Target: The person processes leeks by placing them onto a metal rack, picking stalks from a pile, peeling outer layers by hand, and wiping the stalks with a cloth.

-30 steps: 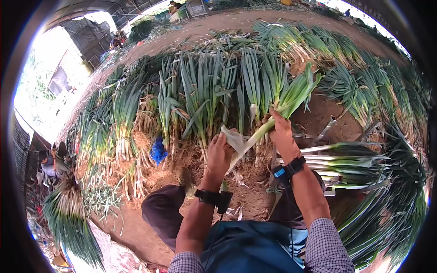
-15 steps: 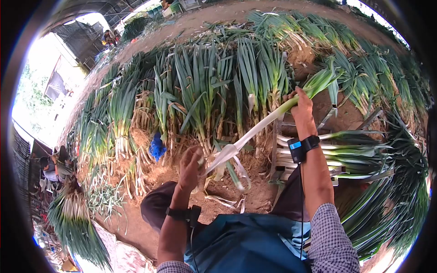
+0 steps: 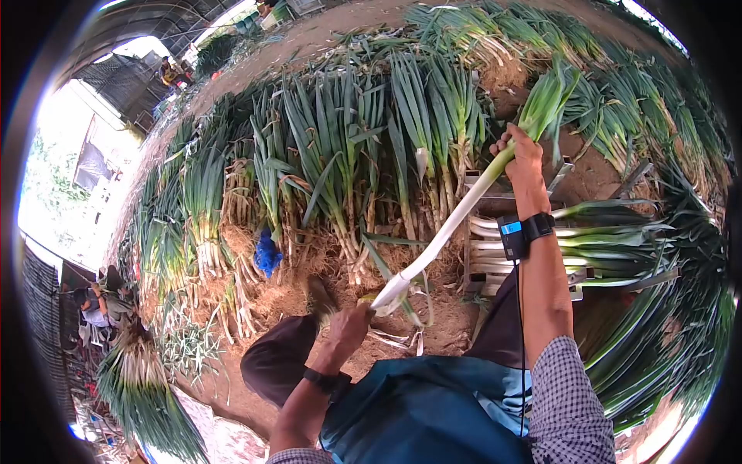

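Observation:
A long green onion [image 3: 456, 220] slants across the middle, white shaft below and green leaves at the upper right. My right hand [image 3: 522, 158] is wrapped round it where the white turns green. At the lower end, my left hand [image 3: 349, 329] is closed on the tip, where a loosened pale outer skin [image 3: 393, 294] hangs about the shaft. The fingers hide the very end. Strips of peeled leaf [image 3: 398, 340] lie on the soil just beyond my left hand. Near my right forearm, several cleaned green onions [image 3: 576, 240] lie side by side in a metal rack [image 3: 468, 263].
Rows of unpeeled green onions [image 3: 325, 147] with soil on their roots stand ahead. More leafy bundles [image 3: 657, 340] lie at the right, and another bundle [image 3: 147, 379] at the lower left. A blue bag or cloth [image 3: 267, 252] sits among the roots. A co-worker [image 3: 94, 303] is at far left.
My left hand has moved right and down, closing on the lower end of the green onion. My right hand has risen slightly rightward, so the stalk stands steeper.

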`<action>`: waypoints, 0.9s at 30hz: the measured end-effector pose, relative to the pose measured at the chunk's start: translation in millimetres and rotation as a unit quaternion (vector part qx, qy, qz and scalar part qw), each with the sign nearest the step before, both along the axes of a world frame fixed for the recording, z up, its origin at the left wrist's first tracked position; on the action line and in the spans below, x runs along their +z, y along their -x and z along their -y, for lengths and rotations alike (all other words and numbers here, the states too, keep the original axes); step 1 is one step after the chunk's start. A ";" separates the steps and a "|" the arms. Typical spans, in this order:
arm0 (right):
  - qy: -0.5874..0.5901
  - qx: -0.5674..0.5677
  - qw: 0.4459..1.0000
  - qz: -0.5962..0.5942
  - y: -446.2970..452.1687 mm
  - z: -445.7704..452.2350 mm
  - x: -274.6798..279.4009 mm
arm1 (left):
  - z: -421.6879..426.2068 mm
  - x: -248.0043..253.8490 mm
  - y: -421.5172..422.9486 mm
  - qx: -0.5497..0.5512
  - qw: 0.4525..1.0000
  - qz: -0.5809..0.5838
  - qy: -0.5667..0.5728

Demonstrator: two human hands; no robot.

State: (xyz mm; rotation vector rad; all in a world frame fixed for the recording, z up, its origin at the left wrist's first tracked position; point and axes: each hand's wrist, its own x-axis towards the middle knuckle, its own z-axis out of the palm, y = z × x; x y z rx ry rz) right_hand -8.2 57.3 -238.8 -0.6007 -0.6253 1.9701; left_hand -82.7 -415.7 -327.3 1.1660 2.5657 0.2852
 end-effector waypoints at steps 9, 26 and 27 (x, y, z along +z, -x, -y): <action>-0.066 -0.066 0.993 -0.079 -49.4 -67.3 1.1 | 82.7 -37.9 2.0 0.016 0.985 0.097 0.143; -0.047 0.064 0.993 -0.084 -30.1 -3.4 22.6 | -141.6 3.4 28.4 0.155 0.689 0.487 -0.513; -0.083 0.086 0.989 -0.092 -31.6 -1.0 23.8 | -134.3 12.6 29.7 0.151 0.736 0.452 -0.481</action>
